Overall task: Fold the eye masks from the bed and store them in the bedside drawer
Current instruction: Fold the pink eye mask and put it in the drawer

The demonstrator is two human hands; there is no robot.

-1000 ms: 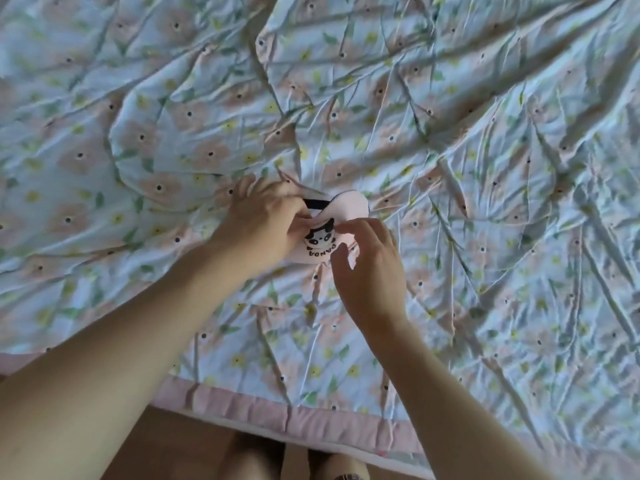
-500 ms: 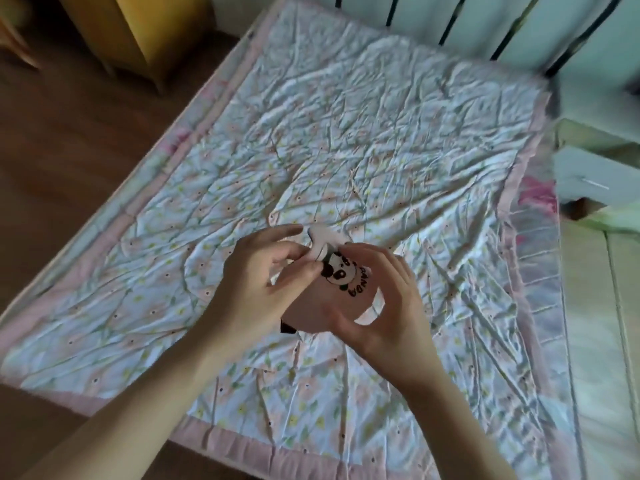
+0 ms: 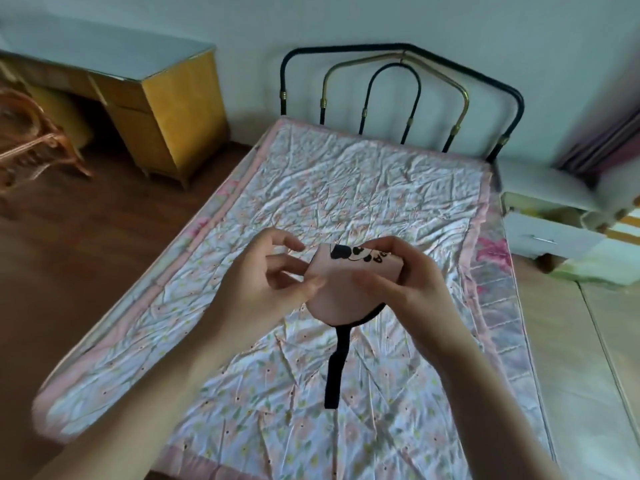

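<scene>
Head view: folded eye mask point(image 3: 341, 289) pinched between left hand point(image 3: 263, 282) and right hand point(image 3: 408, 282).

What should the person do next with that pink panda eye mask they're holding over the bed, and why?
Probably tuck in the black strap. The pink panda eye mask is already folded and pinched between the left hand and right hand above the bedspread, but the strap dangles loose below it. Gathering it first should keep the bundle tidy for the open bedside drawer on the right.
</scene>
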